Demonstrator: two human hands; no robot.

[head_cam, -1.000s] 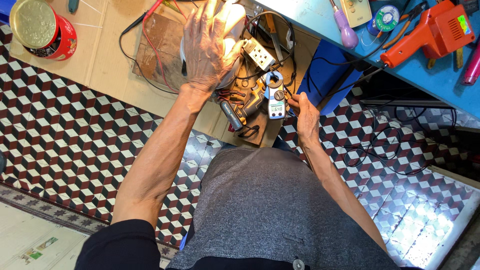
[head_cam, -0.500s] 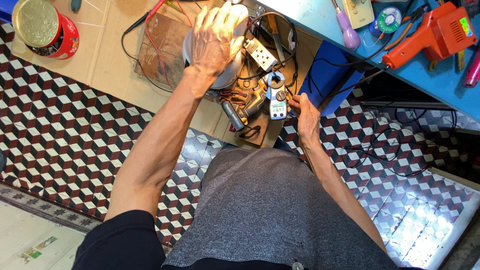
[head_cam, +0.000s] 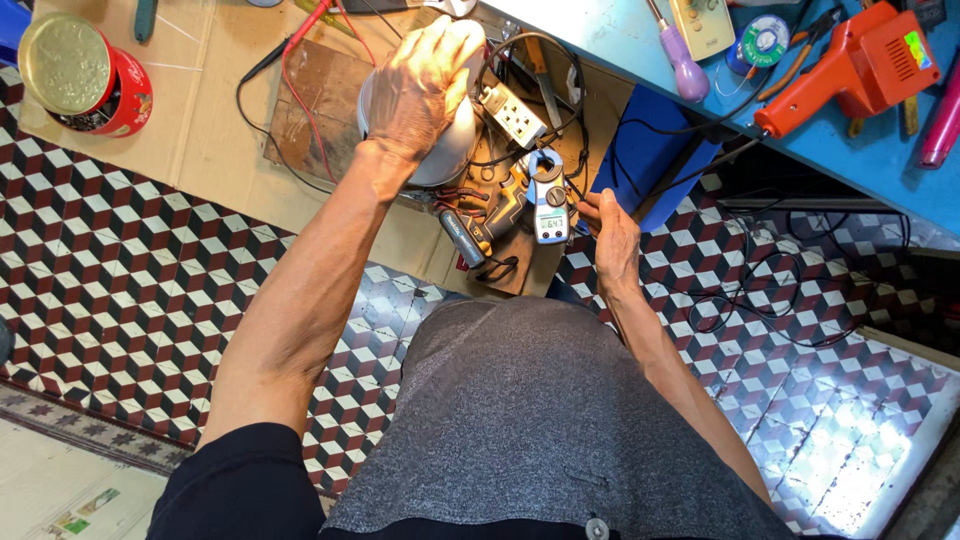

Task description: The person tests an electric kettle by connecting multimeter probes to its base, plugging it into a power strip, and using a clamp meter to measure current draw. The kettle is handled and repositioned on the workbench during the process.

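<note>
The left hand [head_cam: 425, 85] lies palm-down over the top of a white rounded appliance [head_cam: 445, 150], its fingers curled over the far edge, gripping the dome. The appliance sits on a sheet of cardboard [head_cam: 200, 140] spread on the tiled floor, at 12 o'clock from the person's lap. Its shell looks smooth, rigid and probably slippery, so a broad palm grip over the crown suits it better than a pinch. The right hand [head_cam: 612, 235] rests at 3 o'clock of a blue clamp meter [head_cam: 549, 205], fingers loosely bent toward the dark wires [head_cam: 580, 190]; whether they pinch a wire cannot be told. The meter appears light, hard-cased and best held by its body.
</note>
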